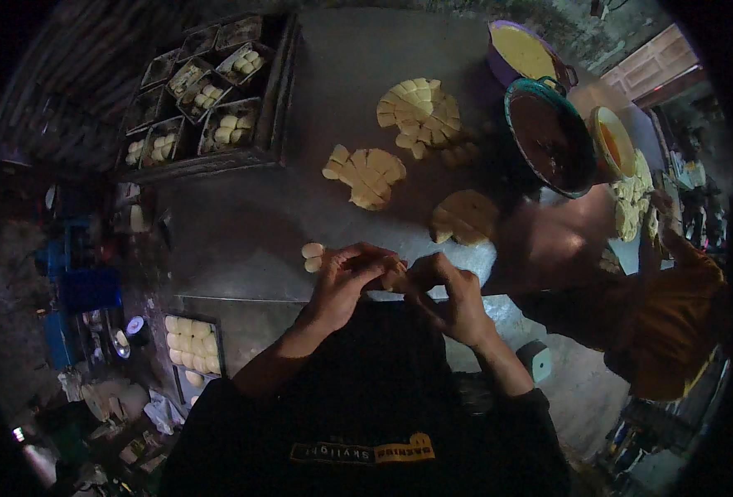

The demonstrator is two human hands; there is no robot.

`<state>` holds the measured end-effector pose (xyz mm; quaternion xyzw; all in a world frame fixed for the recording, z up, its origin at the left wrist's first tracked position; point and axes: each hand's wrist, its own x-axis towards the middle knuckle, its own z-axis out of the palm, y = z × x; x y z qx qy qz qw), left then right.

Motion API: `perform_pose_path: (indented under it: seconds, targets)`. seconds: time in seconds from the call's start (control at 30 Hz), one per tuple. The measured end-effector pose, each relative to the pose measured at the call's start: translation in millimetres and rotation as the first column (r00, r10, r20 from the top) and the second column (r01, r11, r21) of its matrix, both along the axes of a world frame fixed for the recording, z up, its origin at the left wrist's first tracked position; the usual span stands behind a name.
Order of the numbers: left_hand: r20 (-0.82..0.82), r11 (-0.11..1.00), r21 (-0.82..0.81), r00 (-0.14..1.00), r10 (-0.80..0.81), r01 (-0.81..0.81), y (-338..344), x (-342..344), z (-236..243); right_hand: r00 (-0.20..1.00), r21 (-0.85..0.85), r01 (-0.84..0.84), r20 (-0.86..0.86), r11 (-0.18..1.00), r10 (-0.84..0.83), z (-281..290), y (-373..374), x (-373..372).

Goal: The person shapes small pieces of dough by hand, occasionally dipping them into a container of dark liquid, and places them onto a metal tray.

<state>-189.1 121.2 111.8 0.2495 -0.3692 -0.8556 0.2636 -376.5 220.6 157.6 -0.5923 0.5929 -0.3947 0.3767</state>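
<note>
The dough piece was positioned between the person's two hands, at the near edge of the table. The left hand was closed on it from the left, with thumb and fingers pinched together. The right hand was directly to the right, fingers curled and bearing close on the piece; whether they gripped it, I could not tell. Two balls lay just beside the left hand, on its left. One cut round lay far of the right hand; two more lay beyond it, farther left.

From where I stood, fingers covered most of the piece, and its shape was unclear. Contact between piece and table could not be confirmed. The contents of the green-rimmed basin, far right, were too dark to identify. At right, a co-worker's brown sleeve was visible; the forearm beyond it was dim.
</note>
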Motion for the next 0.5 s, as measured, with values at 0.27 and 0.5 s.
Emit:
perform_pose_path:
  seconds: [0.27, 0.5]
  targets:
    - [0.113, 0.864, -0.470, 0.959, 0.260, -0.179, 31, -35, -1, 0.987, -0.125, 0.039, -0.147, 0.991, -0.058, -3, -8, -34]
    - [0.219, 0.951, 0.082, 0.937, 0.273, -0.297, 52, -55, 3, 0.983, -0.110, -0.092, -0.167, 0.990, 0.073, -21, -12, -61]
